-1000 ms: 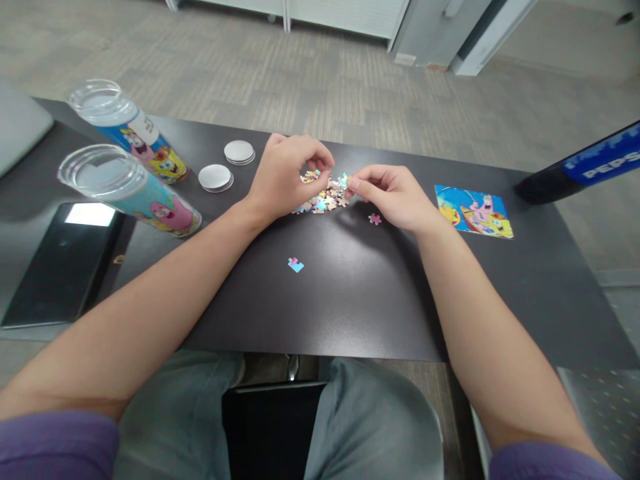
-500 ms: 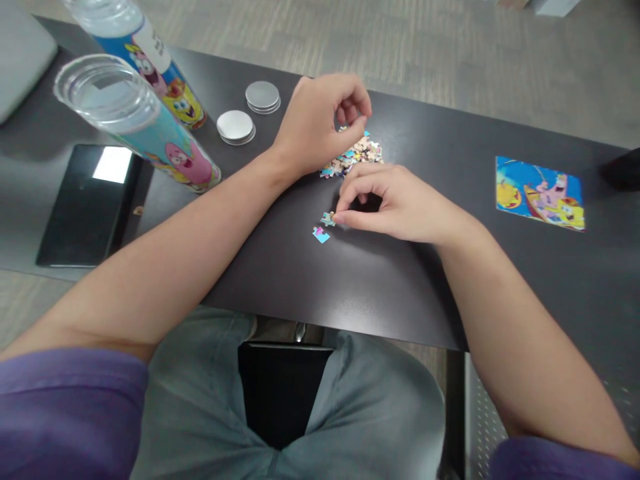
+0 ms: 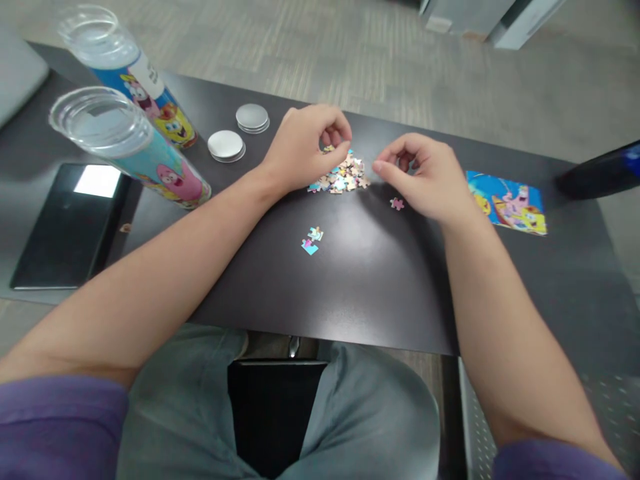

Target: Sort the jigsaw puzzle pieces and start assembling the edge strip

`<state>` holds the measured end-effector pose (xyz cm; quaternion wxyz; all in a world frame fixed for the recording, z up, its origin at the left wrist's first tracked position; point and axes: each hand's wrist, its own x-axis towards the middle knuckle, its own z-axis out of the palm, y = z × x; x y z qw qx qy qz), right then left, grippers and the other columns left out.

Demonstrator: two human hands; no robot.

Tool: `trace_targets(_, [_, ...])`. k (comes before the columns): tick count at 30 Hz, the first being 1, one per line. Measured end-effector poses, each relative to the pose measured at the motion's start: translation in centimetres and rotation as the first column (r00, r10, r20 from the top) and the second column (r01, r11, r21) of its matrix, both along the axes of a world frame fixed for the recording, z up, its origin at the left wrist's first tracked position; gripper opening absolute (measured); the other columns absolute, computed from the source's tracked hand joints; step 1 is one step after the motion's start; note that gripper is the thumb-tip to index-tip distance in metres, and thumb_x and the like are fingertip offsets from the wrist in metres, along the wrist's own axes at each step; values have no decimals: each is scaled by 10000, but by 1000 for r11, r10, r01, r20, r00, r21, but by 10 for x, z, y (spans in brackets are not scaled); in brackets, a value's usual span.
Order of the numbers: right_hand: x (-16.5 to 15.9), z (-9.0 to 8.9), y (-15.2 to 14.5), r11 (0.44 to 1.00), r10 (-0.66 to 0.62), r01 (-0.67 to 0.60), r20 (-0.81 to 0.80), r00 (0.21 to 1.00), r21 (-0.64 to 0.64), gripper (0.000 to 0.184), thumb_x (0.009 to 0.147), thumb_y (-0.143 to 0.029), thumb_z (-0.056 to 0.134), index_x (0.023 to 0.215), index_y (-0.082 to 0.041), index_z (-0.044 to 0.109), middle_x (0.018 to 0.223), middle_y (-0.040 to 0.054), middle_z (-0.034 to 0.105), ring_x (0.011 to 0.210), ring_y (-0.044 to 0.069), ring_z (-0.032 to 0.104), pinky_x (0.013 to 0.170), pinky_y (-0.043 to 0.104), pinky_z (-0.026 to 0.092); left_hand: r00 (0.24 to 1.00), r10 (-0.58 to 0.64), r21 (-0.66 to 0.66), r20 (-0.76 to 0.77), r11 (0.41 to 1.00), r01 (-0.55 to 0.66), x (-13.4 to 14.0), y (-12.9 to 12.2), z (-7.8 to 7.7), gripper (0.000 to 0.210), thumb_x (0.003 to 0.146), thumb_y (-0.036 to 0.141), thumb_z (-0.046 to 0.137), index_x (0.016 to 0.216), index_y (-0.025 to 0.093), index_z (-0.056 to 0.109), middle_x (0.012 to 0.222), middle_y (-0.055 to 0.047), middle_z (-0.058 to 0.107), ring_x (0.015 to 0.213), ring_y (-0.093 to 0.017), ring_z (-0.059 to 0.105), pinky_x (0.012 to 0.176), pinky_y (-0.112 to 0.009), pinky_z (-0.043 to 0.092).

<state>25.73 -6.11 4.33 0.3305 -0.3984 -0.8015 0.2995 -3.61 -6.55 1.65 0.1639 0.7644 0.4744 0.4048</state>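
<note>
A heap of small jigsaw pieces (image 3: 343, 179) lies on the dark table. My left hand (image 3: 315, 140) is curled over its far left side, thumb and forefinger together; anything between them is hidden. To the right of the heap, my right hand (image 3: 420, 167) has thumb and forefinger pinched, and I cannot make out anything in them. A single pink jigsaw piece (image 3: 397, 203) lies under that hand, apart from the fingertips. Closer to me, a blue and pink jigsaw piece (image 3: 309, 247) and a pale jigsaw piece (image 3: 315, 233) lie touching or nearly so.
Two clear tubes with cartoon wraps, a nearer tube (image 3: 150, 157) and a farther tube (image 3: 145, 87), stand at the left. Beside them are round silver lids (image 3: 226, 144) and a black tablet-like device (image 3: 60, 227). A cartoon picture card (image 3: 515, 203) and a dark bottle-like object (image 3: 600, 172) are at right.
My right hand has left the pale piece beside the blue and pink one and moved right and away from me. The pink piece now shows. My left hand stays over the heap; the view has shifted.
</note>
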Motion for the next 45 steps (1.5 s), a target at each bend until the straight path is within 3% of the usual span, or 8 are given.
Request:
trace_targets(6, [6, -10, 5, 1000, 15, -16, 78, 997, 7, 139, 1018, -407, 1030, 1026, -305, 936, 967, 47, 803, 793, 250, 638, 810, 446, 576, 999, -7, 12, -44, 1000, 8, -5, 1, -3, 74, 1036, 365, 861, 1063, 301, 885, 1152, -80, 940, 1092, -324, 879, 1062, -558, 692])
trace_targets(10, [3, -6, 0, 993, 94, -88, 77, 993, -77, 224, 948, -426, 1095, 1041, -292, 942, 1028, 42, 818, 809, 229, 664, 743, 403, 537, 998, -27, 29, -60, 999, 29, -6, 3, -7, 88, 1021, 399, 894, 1023, 311, 899, 1104, -68, 930, 1062, -318, 866, 1053, -555, 697])
trace_targets(18, [0, 3, -6, 970, 130, -120, 33, 991, -212, 277, 949, -439, 1114, 953, -288, 881, 909, 22, 782, 788, 227, 656, 695, 391, 489, 996, -75, 10, -47, 997, 75, -7, 5, -7, 170, 1030, 475, 928, 997, 317, 874, 1100, -80, 917, 1103, -332, 861, 1080, -572, 704])
trace_targets(25, [-2, 15, -11, 952, 255, -238, 68, 965, -195, 200, 888, -439, 1107, 957, -331, 953, 1068, 61, 871, 886, 284, 695, 823, 457, 578, 998, -57, 27, -41, 998, 58, -6, 6, -8, 171, 1030, 500, 897, 1005, 331, 885, 1099, -74, 921, 1117, -327, 853, 1070, -551, 710])
trace_targets(29, [-4, 13, -11, 964, 212, -197, 69, 975, -181, 221, 911, -447, 1114, 984, -320, 949, 1051, 58, 847, 867, 272, 658, 811, 445, 541, 998, -55, 22, -30, 998, 56, -6, 6, -9, 185, 1033, 512, 904, 1002, 330, 886, 1090, -75, 912, 1122, -330, 850, 1085, -551, 707])
trace_targets(36, [-20, 5, -19, 943, 330, -313, 180, 927, -116, 370, 1009, -598, 1109, 937, -315, 882, 975, 48, 803, 913, 300, 680, 908, 461, 489, 999, -36, 12, -30, 999, 37, -6, 7, -8, 132, 1035, 458, 905, 1007, 331, 878, 1117, -75, 920, 1117, -328, 850, 1101, -558, 709])
trace_targets(41, [-40, 7, -38, 921, 387, -384, 259, 885, -63, 389, 1059, -531, 1072, 933, -282, 801, 1023, 42, 824, 1038, 329, 748, 1085, 504, 450, 998, -29, 20, -53, 999, 30, -6, 6, -9, 101, 1043, 410, 884, 1027, 311, 877, 1146, -77, 929, 1113, -307, 849, 1083, -536, 708])
trace_targets(45, [-41, 6, -40, 940, 334, -340, 241, 911, -16, 329, 1104, -503, 1010, 985, -286, 793, 1001, 38, 788, 1002, 314, 724, 1069, 492, 472, 999, -29, 17, -45, 999, 29, -6, 7, -10, 91, 1042, 398, 890, 1035, 308, 875, 1125, -77, 923, 1112, -306, 849, 1074, -522, 713])
